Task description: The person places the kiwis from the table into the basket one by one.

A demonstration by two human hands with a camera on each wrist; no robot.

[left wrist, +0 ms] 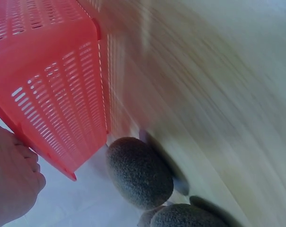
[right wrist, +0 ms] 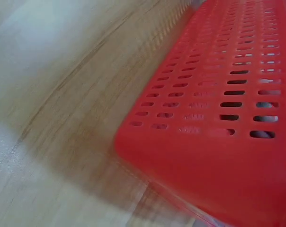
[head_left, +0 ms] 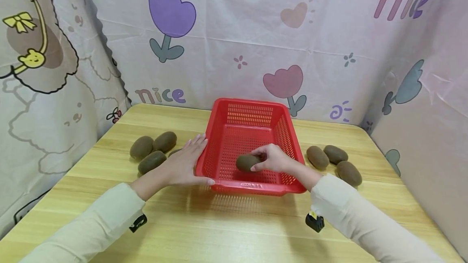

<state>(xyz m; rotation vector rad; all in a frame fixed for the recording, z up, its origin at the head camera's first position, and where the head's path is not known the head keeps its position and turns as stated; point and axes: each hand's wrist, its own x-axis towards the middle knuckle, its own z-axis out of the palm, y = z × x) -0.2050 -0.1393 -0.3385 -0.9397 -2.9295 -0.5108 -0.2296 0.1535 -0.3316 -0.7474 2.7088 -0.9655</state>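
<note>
A red plastic basket with slotted walls stands on the wooden table. Inside it, my right hand pinches a brown kiwi between thumb and fingers, low over the basket floor. My left hand rests on the basket's left rim, fingers extended along it and thumb at the front rim. From the left wrist, the hand lies against the rim beside the slotted wall. The right wrist view has the basket's outer wall hiding most of that hand and the kiwi.
Several kiwis lie left of the basket, one partly behind my left hand; close up, a kiwi sits near the basket wall. Three kiwis lie to the right, near my right forearm. Printed curtains hang behind and beside the table.
</note>
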